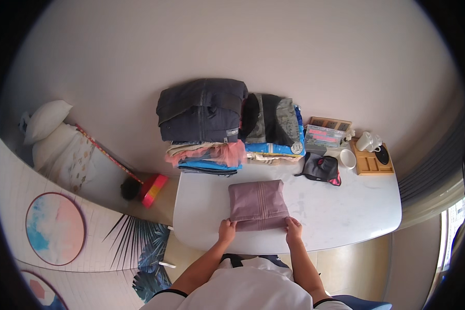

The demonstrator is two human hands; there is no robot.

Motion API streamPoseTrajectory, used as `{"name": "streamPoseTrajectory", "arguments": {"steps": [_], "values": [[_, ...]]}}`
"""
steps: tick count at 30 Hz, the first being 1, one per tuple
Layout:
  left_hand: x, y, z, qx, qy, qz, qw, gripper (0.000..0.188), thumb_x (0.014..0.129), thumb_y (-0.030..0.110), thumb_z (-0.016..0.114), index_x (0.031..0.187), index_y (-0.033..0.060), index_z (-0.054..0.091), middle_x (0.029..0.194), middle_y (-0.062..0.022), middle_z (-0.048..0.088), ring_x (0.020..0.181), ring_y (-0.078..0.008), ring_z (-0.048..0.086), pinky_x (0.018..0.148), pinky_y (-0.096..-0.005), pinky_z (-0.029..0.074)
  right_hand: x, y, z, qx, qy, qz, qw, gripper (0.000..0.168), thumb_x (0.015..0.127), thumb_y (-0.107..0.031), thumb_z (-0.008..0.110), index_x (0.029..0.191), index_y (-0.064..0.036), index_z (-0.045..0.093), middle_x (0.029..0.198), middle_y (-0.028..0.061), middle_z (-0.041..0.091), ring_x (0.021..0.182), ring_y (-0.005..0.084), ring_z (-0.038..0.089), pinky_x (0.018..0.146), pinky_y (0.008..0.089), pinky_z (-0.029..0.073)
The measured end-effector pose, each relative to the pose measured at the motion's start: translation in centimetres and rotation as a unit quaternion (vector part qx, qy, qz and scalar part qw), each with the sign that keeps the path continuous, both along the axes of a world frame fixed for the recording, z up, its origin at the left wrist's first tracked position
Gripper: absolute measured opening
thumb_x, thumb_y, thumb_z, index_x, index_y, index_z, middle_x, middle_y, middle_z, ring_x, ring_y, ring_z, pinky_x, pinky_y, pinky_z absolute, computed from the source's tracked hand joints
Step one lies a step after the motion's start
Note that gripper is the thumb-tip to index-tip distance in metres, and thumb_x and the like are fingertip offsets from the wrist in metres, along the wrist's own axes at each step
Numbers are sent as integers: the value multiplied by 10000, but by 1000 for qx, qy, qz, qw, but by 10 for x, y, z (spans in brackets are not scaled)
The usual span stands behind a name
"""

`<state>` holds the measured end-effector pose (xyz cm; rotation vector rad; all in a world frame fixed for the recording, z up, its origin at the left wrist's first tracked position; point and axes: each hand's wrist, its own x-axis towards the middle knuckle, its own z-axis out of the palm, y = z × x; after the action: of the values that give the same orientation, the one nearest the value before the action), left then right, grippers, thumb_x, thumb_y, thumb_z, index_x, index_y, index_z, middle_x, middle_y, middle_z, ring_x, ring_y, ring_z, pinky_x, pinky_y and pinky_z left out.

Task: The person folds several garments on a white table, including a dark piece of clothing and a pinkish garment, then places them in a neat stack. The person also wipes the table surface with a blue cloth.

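A mauve garment (257, 201), folded into a rough rectangle with stitched lines down its middle, lies on the white marbled table (333, 213) in front of me. My left hand (227, 230) pinches its near left corner. At the near right corner, the fingers of my right hand (293, 228) grip the cloth. A fold crosses the garment near its front edge, between the two hands. What lies inside the folds is hidden.
Behind the garment stand two piles of folded clothes, topped by a dark jacket (201, 112) and a grey-black garment (271, 118). To the right are a black pouch (321, 168), a white bowl (347, 159) and a wooden tray (366, 164) with white cups. A broom (153, 190) leans at left.
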<state>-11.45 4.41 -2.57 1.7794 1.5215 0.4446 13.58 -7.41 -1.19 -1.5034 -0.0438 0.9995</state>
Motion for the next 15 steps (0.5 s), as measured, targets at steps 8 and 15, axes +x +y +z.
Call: {"name": "streamPoseTrajectory", "arguments": {"steps": [8, 15], "values": [[15, -7, 62, 232, -27, -12, 972, 379, 704, -22, 671, 1037, 40, 501, 1056, -191, 438, 903, -385, 516, 765, -435, 459, -9, 18, 49, 1, -416, 109, 903, 442, 704, 8, 589, 1138, -63, 547, 1150, 167, 476, 953, 293, 530, 846, 363, 464], [6, -6, 38, 186, -60, -56, 979, 294, 743, -91, 541, 987, 66, 494, 981, -178, 432, 885, -370, 501, 757, -420, 437, 6, 19, 32, 30, -620, 222, 752, 206, 660, 32, 561, 835, -77, 575, 917, 134, 505, 840, 311, 512, 700, 389, 453]]}}
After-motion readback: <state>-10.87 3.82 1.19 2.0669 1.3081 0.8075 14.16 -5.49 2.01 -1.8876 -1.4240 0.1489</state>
